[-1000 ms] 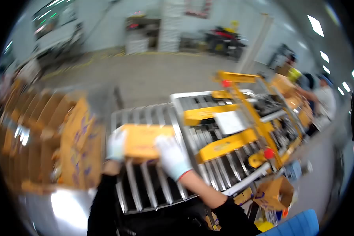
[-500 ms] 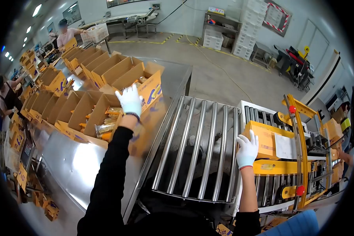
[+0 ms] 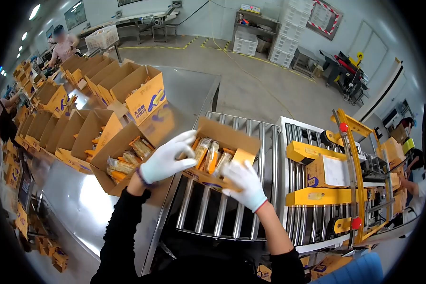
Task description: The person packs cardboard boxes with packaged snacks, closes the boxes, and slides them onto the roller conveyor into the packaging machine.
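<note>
An open cardboard box (image 3: pixel 228 134) full of wrapped snack packs (image 3: pixel 213 156) sits on the near roller conveyor (image 3: pixel 241 218). At its left end is my left hand (image 3: pixel 168 160), white-gloved, fingers curved and thumb apart. My right hand (image 3: pixel 247 183), also gloved and slightly blurred, lies over the front right part of this box with its fingers spread. Neither hand shows a firm grip. To the left on the metal table (image 3: pixel 87 199), another open box (image 3: pixel 123 142) of packs stands close to my left wrist.
Rows of open boxes (image 3: pixel 144 97) cover the table's back and left. On the right, a closed box (image 3: pixel 318 173) sits between yellow guides (image 3: pixel 317 196) of a machine with an upright yellow frame (image 3: pixel 357 189). A person (image 3: pixel 64 45) stands at the far left.
An open box has come from the table onto the rollers, with my left hand beside it. My right hand has left the closed box, which sits farther into the machine.
</note>
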{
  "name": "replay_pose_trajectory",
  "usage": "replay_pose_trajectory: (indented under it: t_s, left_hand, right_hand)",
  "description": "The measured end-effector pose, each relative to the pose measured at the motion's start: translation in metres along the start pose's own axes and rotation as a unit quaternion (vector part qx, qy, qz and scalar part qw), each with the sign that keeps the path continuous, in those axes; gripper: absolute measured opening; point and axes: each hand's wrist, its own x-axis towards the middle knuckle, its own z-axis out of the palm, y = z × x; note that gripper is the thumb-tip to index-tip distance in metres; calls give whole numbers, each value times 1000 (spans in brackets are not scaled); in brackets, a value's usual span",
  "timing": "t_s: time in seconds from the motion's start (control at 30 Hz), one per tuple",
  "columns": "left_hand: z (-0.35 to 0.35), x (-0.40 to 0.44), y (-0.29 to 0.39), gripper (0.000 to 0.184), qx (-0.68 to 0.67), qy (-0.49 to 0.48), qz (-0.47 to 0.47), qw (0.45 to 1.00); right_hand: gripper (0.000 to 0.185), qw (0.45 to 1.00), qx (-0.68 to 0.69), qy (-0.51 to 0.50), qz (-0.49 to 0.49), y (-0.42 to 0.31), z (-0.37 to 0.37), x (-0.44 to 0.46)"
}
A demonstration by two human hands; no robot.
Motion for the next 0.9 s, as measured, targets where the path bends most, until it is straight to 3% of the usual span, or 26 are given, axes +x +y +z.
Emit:
replay_pose_trajectory:
  t_s: [0.03, 0.1, 0.13, 0.17, 0.2, 0.23, 0.3, 0.33, 0.4, 0.43, 0.47, 0.5, 0.57, 0.63, 0.7, 0.73, 0.77, 0.8, 0.83, 0.87, 0.9]
  left_hand:
    - [8, 14, -12, 23, 76, -6, 49, 996]
    - [27, 50, 4, 27, 205, -118, -104, 966]
    - [45, 64, -32, 31, 258, -69, -49, 962]
    - [63, 77, -67, 35, 311, -20, 7, 950]
    - [76, 85, -62, 34, 318, 28, -4, 948]
    - [85, 90, -68, 33, 361, 37, 48, 931]
    - [90, 88, -53, 30, 401, 79, 9, 913]
    - [89, 79, -55, 30, 407, 83, -7, 910]
    - [87, 62, -68, 47, 236, 265, -37, 934]
    - [88, 53, -89, 59, 174, 236, -82, 953]
    - [90, 50, -103, 60, -46, 218, -109, 969]
    - [89, 49, -101, 61, -265, 187, -130, 937]
    - [102, 55, -83, 58, -157, 229, -181, 944]
    - [150, 71, -94, 56, -148, 312, -140, 928]
    - [195, 71, -56, 66, -105, 206, -104, 967]
    - [217, 71, -55, 71, 48, 185, -89, 978]
    - [222, 66, -54, 70, -151, 75, -23, 985]
    - [209, 59, -39, 53, -221, -90, -85, 967]
    - [193, 48, -27, 49, -292, -224, -222, 903]
    - [167, 30, -9, 49, -269, -221, -184, 919]
    - [141, 18, -10, 50, -27, -159, -14, 987]
  right_hand:
    - [49, 1000, 13, -19, -15, 8, 6, -10]
    - [36, 956, 260, -28, 130, 22, -3, -15]
    - [33, 892, 354, -17, 279, 15, -22, -5]
    - [36, 898, 314, -30, 307, 20, -27, 7]
    - [45, 971, 129, -6, 202, 27, -30, 14]
    - [56, 994, -63, 20, 83, 35, -33, 22]
    - [81, 975, -190, 59, 104, 22, -47, 37]
    - [90, 969, -182, 78, 145, 17, -47, 39]
    - [92, 977, -137, 87, 137, 10, -26, 15]
    - [94, 983, -115, 71, 126, 2, -17, 0]
    - [97, 985, -117, 32, 125, -4, -14, -12]
    - [99, 985, -120, -9, 126, -9, -14, -20]
    - [103, 978, -133, -31, 156, -5, -22, -26]
    - [105, 958, -221, -20, 183, 10, -21, -24]
    - [110, 952, -215, -13, 216, 31, -15, -18]
    - [108, 950, -219, -5, 222, 35, -18, -16]
    - [107, 949, -222, 3, 226, 39, -22, -13]
    - [103, 937, -245, 7, 247, 43, -23, -14]
    - [99, 925, -267, 11, 270, 49, -24, -21]
    - [92, 924, -266, 42, 272, 63, -25, -36]
    - [88, 930, -237, 43, 278, 65, -35, -44]
